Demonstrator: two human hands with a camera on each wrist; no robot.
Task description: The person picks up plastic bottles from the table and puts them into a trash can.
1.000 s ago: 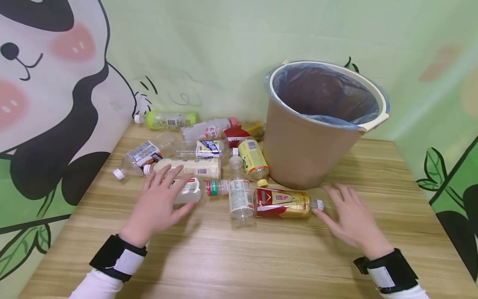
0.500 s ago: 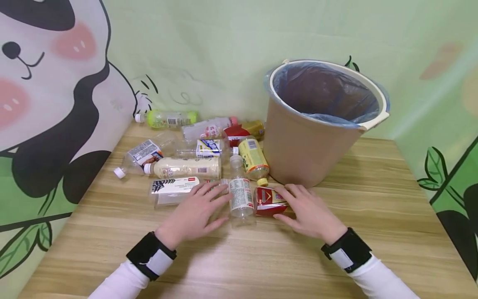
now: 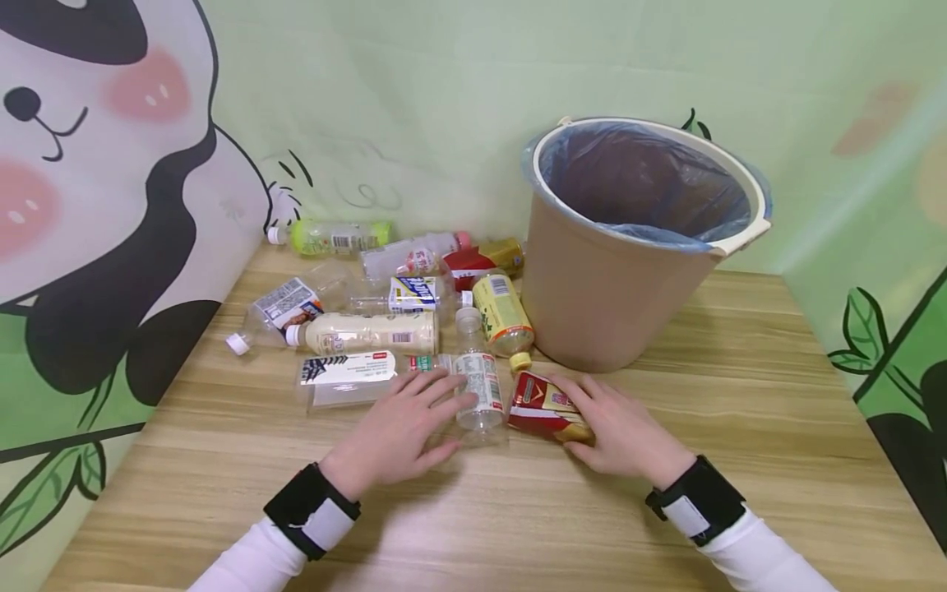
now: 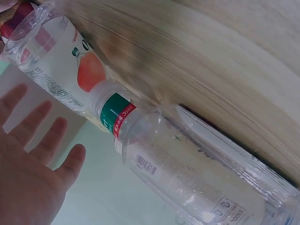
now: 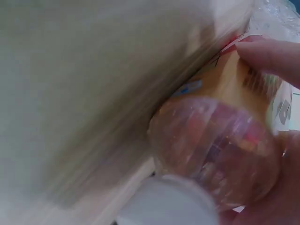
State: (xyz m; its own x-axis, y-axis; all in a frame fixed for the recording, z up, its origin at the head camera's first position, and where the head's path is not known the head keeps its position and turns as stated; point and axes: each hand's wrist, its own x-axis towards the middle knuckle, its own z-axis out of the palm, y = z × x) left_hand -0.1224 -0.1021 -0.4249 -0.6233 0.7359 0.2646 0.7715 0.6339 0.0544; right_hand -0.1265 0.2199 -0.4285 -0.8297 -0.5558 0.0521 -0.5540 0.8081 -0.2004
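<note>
From where I stand, the person's right hand (image 3: 617, 423) grips a red-and-gold plastic bottle (image 3: 543, 403) lying on the surface (image 3: 518, 510), thumb and fingers on opposite sides, probably because a round body would roll under a looser hold. The left hand (image 3: 399, 427) is spread, its fingertips over a clear plastic bottle with a white printed label (image 3: 484, 382); whether they touch it I cannot tell. I count ten bottles, all on their sides, likely the steadiest way for light empties to lie: two red-and-gold, the other (image 3: 469, 267) at the back. One tan plastic bin (image 3: 599, 304) stands upright behind, lined with one blue plastic bag (image 3: 654, 234) folded over the rim, presumably so it won't slip in.
</note>
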